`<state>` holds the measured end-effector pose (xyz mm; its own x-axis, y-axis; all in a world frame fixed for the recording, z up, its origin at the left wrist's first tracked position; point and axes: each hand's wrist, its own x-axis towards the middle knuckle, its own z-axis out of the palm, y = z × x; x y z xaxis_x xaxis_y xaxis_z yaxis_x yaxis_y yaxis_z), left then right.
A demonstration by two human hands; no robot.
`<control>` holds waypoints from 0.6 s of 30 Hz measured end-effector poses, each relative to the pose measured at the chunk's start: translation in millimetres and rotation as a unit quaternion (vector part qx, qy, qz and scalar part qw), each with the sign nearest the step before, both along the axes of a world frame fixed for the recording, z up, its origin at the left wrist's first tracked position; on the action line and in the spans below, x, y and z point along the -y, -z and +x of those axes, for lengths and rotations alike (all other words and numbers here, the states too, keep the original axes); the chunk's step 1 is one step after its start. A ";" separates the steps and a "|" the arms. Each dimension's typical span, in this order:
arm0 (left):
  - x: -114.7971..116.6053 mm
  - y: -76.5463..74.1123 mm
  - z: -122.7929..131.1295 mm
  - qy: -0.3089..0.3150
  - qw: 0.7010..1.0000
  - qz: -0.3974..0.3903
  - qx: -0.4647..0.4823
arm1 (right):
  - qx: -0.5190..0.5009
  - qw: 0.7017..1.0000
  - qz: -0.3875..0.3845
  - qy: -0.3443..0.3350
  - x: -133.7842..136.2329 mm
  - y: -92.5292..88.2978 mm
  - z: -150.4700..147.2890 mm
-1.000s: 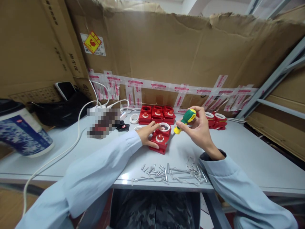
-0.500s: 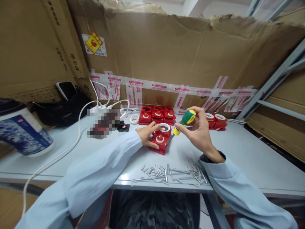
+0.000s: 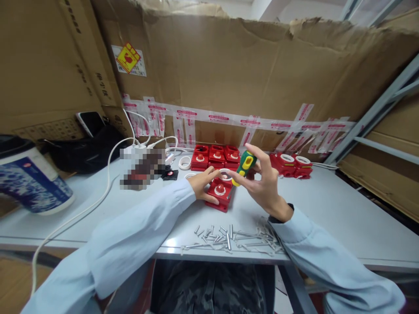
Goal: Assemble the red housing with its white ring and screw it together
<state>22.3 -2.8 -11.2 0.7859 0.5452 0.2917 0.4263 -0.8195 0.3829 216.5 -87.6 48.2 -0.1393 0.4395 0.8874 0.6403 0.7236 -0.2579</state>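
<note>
A red box-shaped device [image 3: 218, 202] with a white-ringed round opening and a red knob lies on the table in front of me. My left hand [image 3: 205, 185] grips its left side, fingers over the top and thumb along the front. In my right hand [image 3: 262, 185] is a screwdriver [image 3: 246, 165] with a green and yellow handle, pinched between thumb and fingers and tilted over the device's right side. The handle hides the blade's upper part, and I cannot tell whether the tip touches. Loose screws and metal pins [image 3: 225, 237] are scattered nearer to me.
Several more red devices [image 3: 216, 158] stand behind, with others [image 3: 294, 165] to the right. White rings [image 3: 185, 163] lie at left. A large cup [image 3: 32, 179], a black bag [image 3: 88, 150] and a white cable [image 3: 104, 196] occupy the left side. Cardboard [image 3: 222, 74] walls the back.
My right hand has moved left with the screwdriver, whose handle is now more upright and closer to the device. My left hand and the device have stayed in place.
</note>
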 end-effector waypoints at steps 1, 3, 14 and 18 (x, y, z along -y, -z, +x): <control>-1.2 1.4 0.2 0.003 1.000 0.002 0.006 | 0.007 1.000 0.007 0.006 0.0 0.2 -0.9; -3.9 4.6 0.8 0.013 1.000 0.005 0.018 | 0.016 1.000 0.024 0.009 0.2 1.0 -3.5; -2.0 2.5 2.2 0.009 1.000 -0.005 0.022 | -0.028 0.955 -0.211 -0.204 9.2 -18.6 2.5; -0.4 0.7 1.9 -0.004 1.000 0.005 0.003 | -0.039 0.977 -0.156 -0.144 8.7 -19.2 1.9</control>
